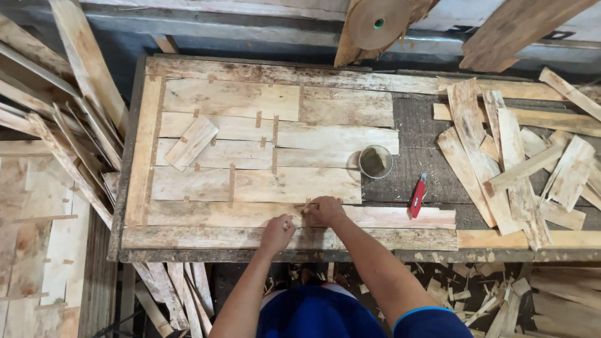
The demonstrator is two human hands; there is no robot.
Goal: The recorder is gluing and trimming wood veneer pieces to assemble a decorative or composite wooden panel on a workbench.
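Observation:
A sheet of thin wood veneer pieces (250, 156), joined by small brown tape strips, lies flat on a workbench (134, 138). My left hand (277, 233) rests near the sheet's front edge with a small piece of tape pinched in its fingers. My right hand (324, 210) presses down with closed fingers on a seam between two veneer strips just to the right. The hands are a few centimetres apart.
A small round tin with a sponge (375, 161) stands right of the sheet. A red utility knife (417, 197) lies beside it. Loose veneer offcuts (519, 156) pile at the right; more strips lean at the left (69, 125). A tape roll (377, 23) hangs above.

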